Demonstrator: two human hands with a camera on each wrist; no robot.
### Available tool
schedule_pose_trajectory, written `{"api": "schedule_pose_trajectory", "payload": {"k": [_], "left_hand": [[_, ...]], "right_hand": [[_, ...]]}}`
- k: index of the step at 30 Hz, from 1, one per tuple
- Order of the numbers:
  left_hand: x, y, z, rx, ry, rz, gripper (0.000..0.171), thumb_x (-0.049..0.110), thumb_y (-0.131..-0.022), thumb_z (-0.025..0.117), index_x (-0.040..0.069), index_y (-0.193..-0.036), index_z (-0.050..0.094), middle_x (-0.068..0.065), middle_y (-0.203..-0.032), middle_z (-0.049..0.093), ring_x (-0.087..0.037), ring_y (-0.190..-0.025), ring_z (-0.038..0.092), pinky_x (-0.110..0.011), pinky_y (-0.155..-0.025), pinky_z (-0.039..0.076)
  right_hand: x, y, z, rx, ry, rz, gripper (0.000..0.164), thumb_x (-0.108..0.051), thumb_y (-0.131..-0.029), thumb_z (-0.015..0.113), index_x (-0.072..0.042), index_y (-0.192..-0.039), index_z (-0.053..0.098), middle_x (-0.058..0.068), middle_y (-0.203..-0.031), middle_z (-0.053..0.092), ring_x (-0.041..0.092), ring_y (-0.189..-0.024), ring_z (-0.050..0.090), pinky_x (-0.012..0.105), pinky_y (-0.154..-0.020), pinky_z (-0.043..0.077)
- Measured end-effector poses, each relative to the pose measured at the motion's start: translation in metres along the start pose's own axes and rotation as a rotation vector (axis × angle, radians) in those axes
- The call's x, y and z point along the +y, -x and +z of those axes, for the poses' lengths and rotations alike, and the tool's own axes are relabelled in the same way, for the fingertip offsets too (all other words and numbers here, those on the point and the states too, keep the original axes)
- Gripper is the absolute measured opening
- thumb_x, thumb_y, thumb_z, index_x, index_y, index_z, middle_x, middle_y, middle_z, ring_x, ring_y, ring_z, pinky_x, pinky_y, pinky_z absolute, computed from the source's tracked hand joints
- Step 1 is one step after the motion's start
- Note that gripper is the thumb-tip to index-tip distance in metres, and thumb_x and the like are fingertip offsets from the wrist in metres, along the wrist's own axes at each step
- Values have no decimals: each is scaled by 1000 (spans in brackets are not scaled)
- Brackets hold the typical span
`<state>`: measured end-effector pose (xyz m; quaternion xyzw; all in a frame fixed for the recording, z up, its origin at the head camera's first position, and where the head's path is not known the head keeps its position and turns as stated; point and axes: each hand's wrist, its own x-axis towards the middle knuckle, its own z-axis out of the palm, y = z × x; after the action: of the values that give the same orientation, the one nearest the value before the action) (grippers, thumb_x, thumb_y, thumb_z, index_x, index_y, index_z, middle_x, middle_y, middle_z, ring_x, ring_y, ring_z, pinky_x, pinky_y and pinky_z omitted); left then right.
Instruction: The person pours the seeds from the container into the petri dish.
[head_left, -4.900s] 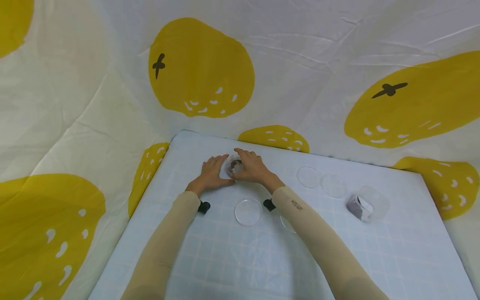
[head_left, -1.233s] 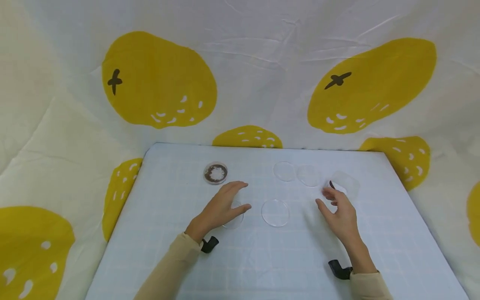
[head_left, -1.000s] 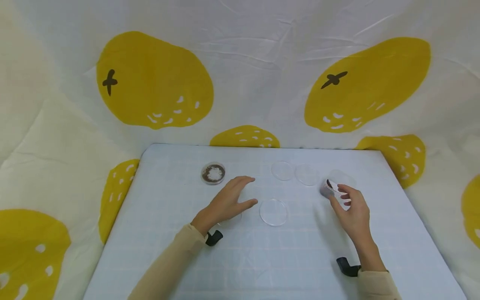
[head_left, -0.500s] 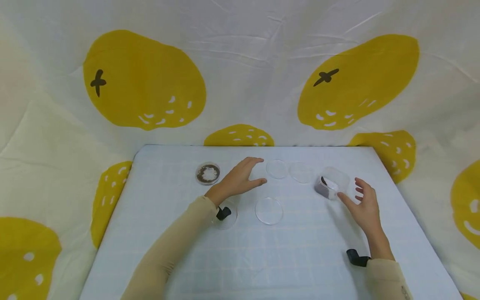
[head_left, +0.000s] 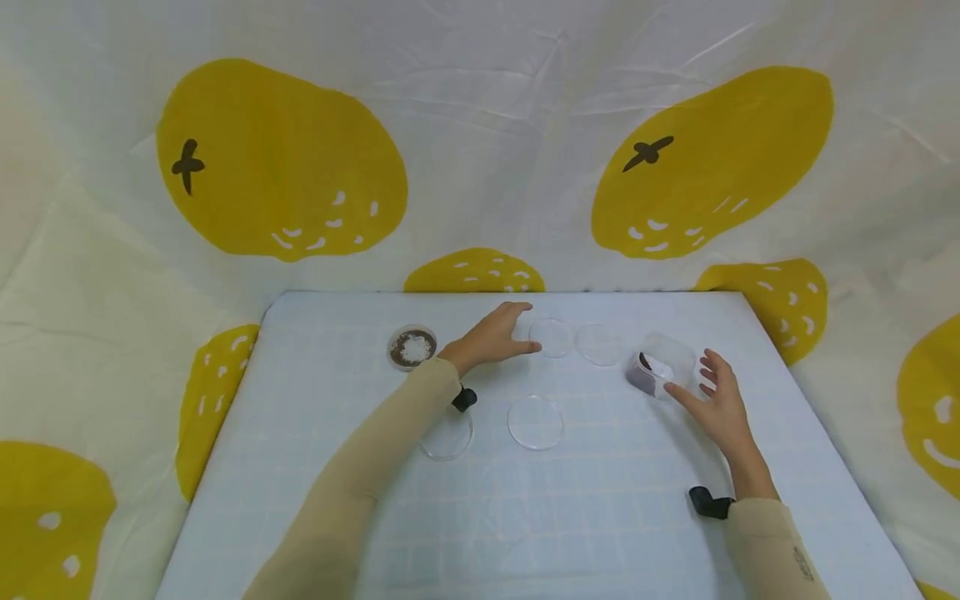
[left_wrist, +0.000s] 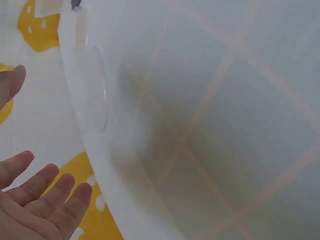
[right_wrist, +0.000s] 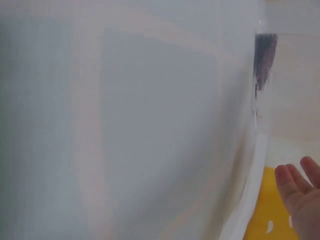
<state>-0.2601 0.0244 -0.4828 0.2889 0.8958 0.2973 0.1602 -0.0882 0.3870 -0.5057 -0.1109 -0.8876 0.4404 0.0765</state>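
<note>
My left hand [head_left: 495, 335] reaches out over the back of the table, thumb and fingers spread, just left of a clear round petri dish piece [head_left: 551, 337]. The left wrist view shows that same clear dish [left_wrist: 95, 90] beyond the spread fingers, with nothing in the hand. My right hand [head_left: 718, 406] is spread beside a clear plastic tub [head_left: 672, 354], its thumb near the tub's front edge. Inside the tub is a dark and white filling [head_left: 647, 377]. A petri dish [head_left: 412, 347] of dark brown material topped with white sits left of my left hand.
Another clear dish piece [head_left: 601, 344] lies between the left hand's dish and the tub. Nearer the front are two more clear round pieces, one [head_left: 536, 422] in the middle and one [head_left: 447, 435] below the left forearm. A patterned curtain [head_left: 480, 150] hangs behind the table.
The filled petri dish, held in both hands earliest on, now stands alone. My left hand has moved forward and right towards the back dishes; the right has moved to the tub's right side.
</note>
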Motion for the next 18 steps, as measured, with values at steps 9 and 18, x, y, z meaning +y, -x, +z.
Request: {"api": "schedule_pose_trajectory", "payload": {"k": [9, 18], "left_hand": [[-3, -24, 12, -82, -25, -45, 94, 48, -87, 77, 11, -158, 27, -9, -162, 28, -24, -148, 25, -39, -118, 24], [-12, -38, 19, -116, -23, -13, 94, 44, -86, 79, 10, -157, 28, -6, -161, 30, -20, -148, 26, -34, -119, 21]], "right_hand": [[7, -6, 0, -72, -35, 43, 106, -35, -88, 79, -8, -160, 5, 28, -158, 20, 50, -140, 25, 67, -108, 27], [15, -12, 3, -130, -49, 86, 111, -37, -87, 80, -13, -161, 1, 30, -158, 19, 51, -140, 26, 65, -109, 28]]}}
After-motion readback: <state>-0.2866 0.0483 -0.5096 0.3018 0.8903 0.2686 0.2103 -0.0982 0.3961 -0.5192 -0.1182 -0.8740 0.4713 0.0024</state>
